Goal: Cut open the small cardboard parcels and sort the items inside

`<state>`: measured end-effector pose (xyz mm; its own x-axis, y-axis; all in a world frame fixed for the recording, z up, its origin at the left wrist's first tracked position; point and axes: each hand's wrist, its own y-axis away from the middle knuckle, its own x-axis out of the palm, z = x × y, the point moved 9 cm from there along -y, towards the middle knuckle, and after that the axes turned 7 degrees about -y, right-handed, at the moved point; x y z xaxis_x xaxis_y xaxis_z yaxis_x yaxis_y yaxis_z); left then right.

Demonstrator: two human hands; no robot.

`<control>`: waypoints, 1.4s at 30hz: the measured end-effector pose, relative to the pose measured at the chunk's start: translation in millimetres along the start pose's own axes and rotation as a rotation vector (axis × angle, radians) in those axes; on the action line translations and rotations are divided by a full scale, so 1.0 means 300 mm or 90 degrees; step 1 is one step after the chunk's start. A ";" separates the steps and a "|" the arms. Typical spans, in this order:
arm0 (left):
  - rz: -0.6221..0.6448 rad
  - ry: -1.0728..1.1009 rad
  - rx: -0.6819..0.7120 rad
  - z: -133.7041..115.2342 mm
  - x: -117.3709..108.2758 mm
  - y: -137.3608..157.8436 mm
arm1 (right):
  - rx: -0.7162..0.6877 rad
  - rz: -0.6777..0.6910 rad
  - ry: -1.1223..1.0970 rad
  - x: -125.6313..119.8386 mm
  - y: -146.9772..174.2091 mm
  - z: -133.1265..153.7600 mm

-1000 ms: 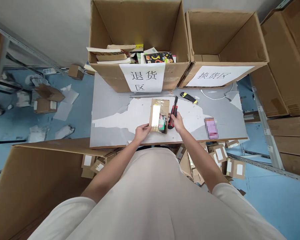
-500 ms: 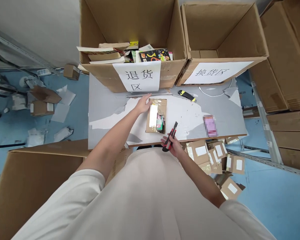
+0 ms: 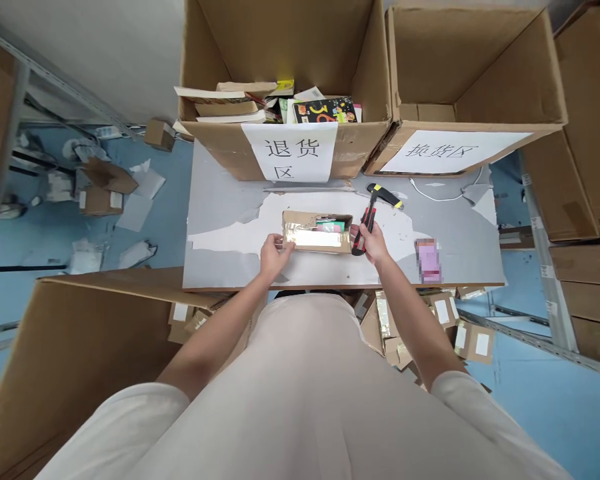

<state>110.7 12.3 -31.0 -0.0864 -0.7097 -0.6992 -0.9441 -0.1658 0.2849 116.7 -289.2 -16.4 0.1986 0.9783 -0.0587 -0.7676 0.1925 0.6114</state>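
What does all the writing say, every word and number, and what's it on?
"退货区": paper sign on the left big box.
"换货区": paper sheet on the right big box.
"3": yellow, on the black book; the mark beside it isn't clear.
Can't read: the shiny small box, labels on boxes below the table, or the pixelated pink thing.

Warehouse sorting corner: 2 big cartons (image 3: 356, 150) signed returns and exchanges, metal racking (image 3: 553, 287), piled labelled parcels (image 3: 473, 340).
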 end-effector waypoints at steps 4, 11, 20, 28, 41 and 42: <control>-0.027 -0.045 -0.034 -0.001 -0.008 0.069 | -0.039 0.033 0.123 -0.010 -0.015 0.067; 0.055 -0.385 0.334 -0.269 0.051 0.019 | -0.041 0.077 0.423 -0.096 0.197 -0.020; 0.083 -0.467 0.286 -0.262 0.107 -0.013 | -0.064 0.073 0.779 0.002 0.261 -0.012; 0.083 -0.492 0.243 -0.251 0.111 -0.027 | 0.044 0.030 0.914 0.104 0.263 0.061; 0.095 -0.504 0.262 -0.258 0.125 -0.020 | 0.053 0.050 0.894 0.098 0.255 0.047; 0.096 -0.506 0.261 -0.257 0.127 -0.020 | 0.053 0.040 0.890 0.097 0.260 0.044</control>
<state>137.8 -66.5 -8.7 -0.2691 0.0032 -0.9631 -0.9309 0.2558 0.2609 70.4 -246.9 40.0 -0.6358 0.2602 -0.7266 -0.7044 0.1891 0.6841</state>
